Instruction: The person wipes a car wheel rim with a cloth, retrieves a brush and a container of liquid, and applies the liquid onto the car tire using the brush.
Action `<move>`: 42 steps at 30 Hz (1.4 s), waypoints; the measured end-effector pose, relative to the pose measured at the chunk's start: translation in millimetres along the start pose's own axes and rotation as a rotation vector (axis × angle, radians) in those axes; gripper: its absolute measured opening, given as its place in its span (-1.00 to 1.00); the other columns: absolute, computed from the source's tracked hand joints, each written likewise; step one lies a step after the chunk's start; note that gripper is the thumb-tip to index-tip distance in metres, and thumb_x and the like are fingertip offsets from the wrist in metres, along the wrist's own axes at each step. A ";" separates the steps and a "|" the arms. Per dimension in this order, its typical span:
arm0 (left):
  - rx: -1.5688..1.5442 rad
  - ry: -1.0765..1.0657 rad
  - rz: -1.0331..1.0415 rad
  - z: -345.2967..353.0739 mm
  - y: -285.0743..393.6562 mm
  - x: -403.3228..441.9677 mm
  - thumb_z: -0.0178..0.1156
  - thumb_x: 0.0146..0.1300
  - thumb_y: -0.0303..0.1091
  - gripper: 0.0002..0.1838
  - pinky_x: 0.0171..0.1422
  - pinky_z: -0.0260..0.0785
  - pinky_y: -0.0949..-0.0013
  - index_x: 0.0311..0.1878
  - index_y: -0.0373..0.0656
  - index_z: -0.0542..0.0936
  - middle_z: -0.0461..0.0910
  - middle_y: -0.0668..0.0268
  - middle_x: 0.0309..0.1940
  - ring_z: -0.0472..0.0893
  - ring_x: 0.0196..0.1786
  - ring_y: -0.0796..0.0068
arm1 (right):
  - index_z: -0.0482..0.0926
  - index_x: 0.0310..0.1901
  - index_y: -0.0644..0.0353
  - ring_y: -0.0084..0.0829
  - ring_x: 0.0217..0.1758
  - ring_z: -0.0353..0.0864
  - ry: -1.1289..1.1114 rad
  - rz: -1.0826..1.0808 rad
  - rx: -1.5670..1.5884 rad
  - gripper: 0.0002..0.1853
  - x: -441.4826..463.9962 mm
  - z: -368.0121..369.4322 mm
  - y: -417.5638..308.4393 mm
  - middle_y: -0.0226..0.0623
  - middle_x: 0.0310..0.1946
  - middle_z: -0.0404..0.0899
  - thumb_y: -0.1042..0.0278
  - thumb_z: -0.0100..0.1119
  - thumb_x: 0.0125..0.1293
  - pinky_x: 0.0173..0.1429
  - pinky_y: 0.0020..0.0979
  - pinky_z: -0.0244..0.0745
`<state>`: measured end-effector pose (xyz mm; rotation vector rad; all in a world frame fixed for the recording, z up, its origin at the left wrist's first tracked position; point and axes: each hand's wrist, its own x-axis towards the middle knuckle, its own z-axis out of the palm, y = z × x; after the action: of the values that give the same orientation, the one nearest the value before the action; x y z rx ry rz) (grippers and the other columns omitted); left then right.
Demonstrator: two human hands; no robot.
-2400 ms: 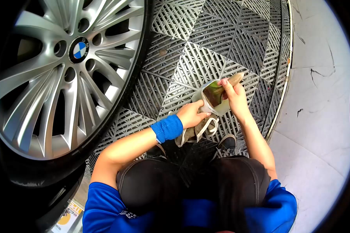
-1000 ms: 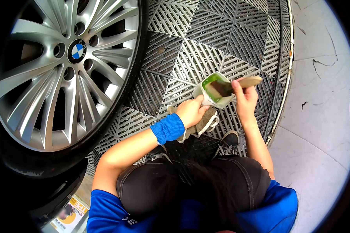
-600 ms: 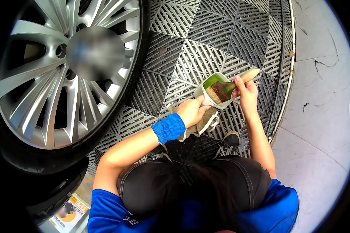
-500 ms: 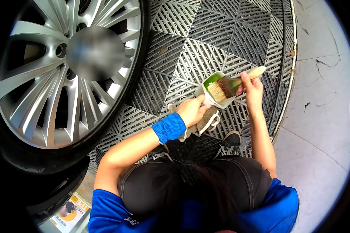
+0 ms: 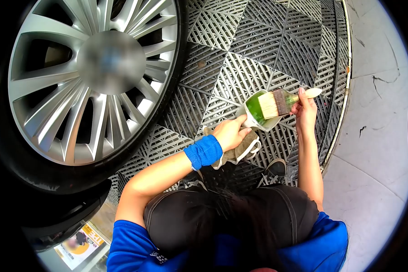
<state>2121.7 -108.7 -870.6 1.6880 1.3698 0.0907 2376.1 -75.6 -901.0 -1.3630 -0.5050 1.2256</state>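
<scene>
In my right hand (image 5: pixel 305 111) is a wide paintbrush (image 5: pixel 283 103), gripped by its pale handle, with cream bristles pointing left. The bristles are over the opening of a small white container (image 5: pixel 276 123) with green liquid inside. My left hand (image 5: pixel 230 133) is closed on the near left edge of that container, and a blue band circles the wrist. Just below the left hand is a grey-brown cloth (image 5: pixel 235 153) with white edging; whether the fingers also hold it is hidden.
A large silver car wheel (image 5: pixel 72 81) with a black tyre stands close on the left. Grey slatted floor tiles (image 5: pixel 240 81) lie beneath, ending at a curved rim (image 5: pixel 347 77) on the right. A shoe (image 5: pixel 276 167) is near my knees, and a printed sheet (image 5: pixel 79 245) lies lower left.
My right hand has raised the brush and shifted it right; the bristles have come up from inside the container to above its opening. The whole view has shifted slightly.
</scene>
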 end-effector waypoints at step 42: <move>-0.341 0.125 0.380 -136.0 99.7 -223.9 0.17 0.26 -0.28 -0.65 0.08 0.48 0.21 0.02 -0.30 0.60 0.61 0.06 0.02 0.64 0.00 0.09 | 0.59 -0.21 0.32 -0.60 -0.52 0.58 -0.812 -0.780 0.613 -0.66 24.1 473.1 -314.3 -0.35 -0.50 0.58 0.14 0.38 0.32 -0.40 -0.51 0.64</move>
<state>2033.2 -201.5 -621.3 1.6466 1.0335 0.6211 2088.6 231.4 -518.5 -0.0527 -0.9989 1.0781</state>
